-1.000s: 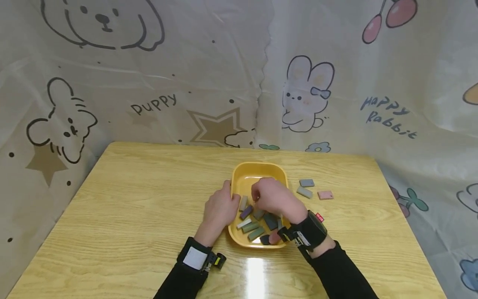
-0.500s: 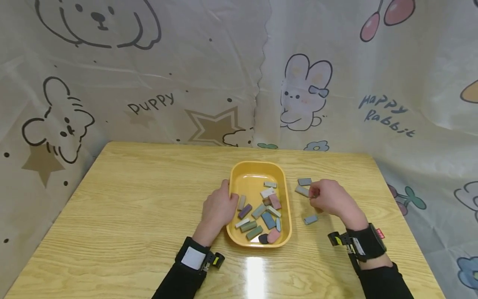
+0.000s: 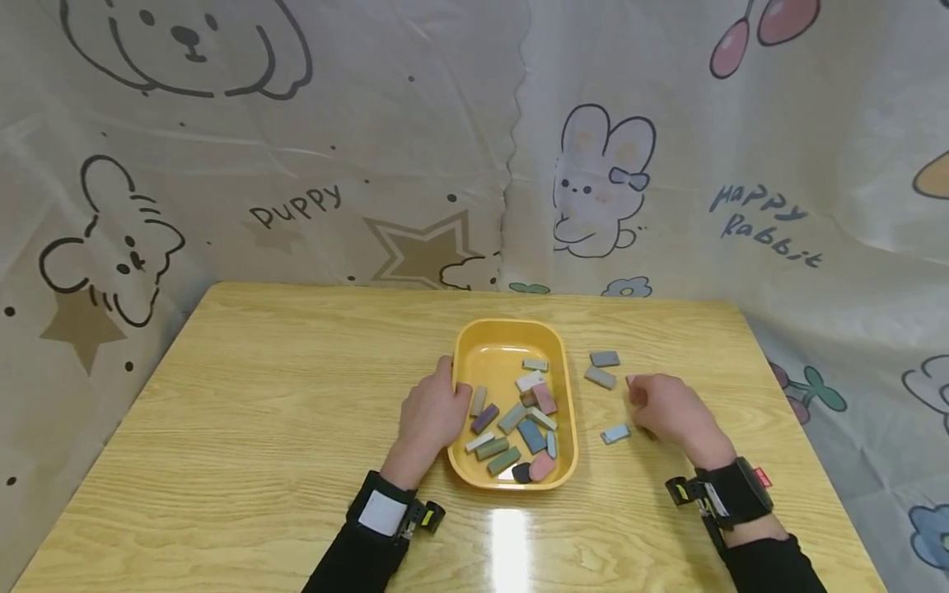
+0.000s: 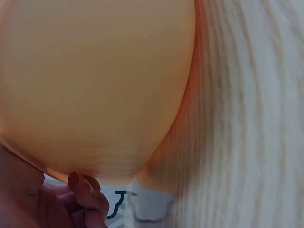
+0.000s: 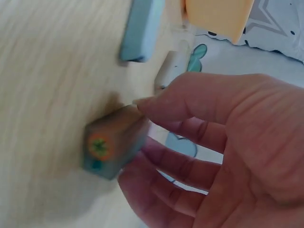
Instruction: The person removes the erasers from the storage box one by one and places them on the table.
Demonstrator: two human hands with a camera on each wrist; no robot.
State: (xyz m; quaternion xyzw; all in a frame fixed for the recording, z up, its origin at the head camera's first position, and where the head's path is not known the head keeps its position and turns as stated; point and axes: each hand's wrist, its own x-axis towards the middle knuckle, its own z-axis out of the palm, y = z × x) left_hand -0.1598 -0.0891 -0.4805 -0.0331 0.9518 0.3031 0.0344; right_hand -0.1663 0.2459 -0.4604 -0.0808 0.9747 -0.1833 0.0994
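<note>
Presently, the right hand [image 3: 676,414] narrowly pinches a block [image 5: 114,142]; loose blocks [image 3: 604,359] lie left of this grip, beyond them the tray [image 3: 493,371], gripped by the left hand [image 3: 433,416]. Single-block handling seems under way, calling next for a steady pinch.

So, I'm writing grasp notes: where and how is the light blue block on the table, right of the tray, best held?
The light blue block is probably best pinched mid-length across its long sides, from above and the right: it lies flat, longer than wide, with the yellow tray to its left.
</note>
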